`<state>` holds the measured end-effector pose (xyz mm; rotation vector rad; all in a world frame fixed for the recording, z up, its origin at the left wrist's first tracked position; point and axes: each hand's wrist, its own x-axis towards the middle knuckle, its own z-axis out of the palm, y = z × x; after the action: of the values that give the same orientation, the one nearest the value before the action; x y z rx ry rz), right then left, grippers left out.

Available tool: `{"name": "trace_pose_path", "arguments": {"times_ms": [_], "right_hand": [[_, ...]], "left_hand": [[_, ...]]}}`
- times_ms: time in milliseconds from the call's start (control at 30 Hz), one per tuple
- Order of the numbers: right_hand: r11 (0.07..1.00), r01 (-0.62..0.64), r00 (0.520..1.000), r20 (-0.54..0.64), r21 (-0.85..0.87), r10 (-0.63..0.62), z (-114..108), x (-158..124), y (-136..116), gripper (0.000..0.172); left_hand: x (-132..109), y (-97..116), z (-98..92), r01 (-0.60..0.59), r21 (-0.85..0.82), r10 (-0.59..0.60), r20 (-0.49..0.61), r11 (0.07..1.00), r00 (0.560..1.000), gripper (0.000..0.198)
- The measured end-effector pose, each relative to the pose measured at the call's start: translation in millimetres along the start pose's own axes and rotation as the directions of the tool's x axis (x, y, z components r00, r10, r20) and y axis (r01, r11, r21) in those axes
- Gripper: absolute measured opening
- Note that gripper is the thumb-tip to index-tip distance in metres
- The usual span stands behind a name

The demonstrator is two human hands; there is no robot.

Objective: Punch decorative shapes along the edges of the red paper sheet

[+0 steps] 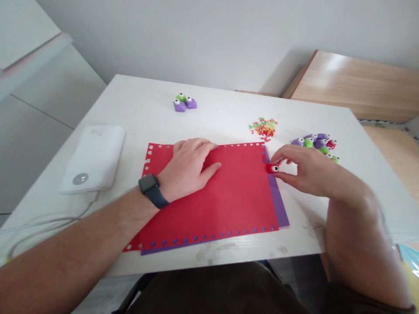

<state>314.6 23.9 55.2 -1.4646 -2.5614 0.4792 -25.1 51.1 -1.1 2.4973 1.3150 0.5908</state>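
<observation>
While the left hand (191, 168) lies open and flat on a red paper sheet (235, 205), the right hand (310, 170) pinches a small red craft punch (273, 168) between thumb and fingers at the sheet's three o'clock edge. A purple sheet (278, 203) lies beneath. Paper cut-outs (263, 128) sit toward one o'clock, a cluster of punches (316, 141) toward two, and three punches (185, 102) toward twelve.

Red paper punch (272, 168): one. Paper punch group (185, 103): three. Paper punch cluster (316, 142): too tight to count. Red sheet (238, 187): one. Purple sheet (277, 200): one.
</observation>
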Motion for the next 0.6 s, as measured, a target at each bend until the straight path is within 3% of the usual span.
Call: {"name": "trace_pose_path", "arguments": {"times_ms": [600], "right_hand": [[1.000, 0.005, 1.000, -0.015, 0.020, -0.004, 3.5, 5.7, -6.0, 0.017]], "left_hand": [[0.8, 1.0, 0.5, -0.001, 0.001, 0.001, -0.007, 1.000, 1.000, 0.038]]}}
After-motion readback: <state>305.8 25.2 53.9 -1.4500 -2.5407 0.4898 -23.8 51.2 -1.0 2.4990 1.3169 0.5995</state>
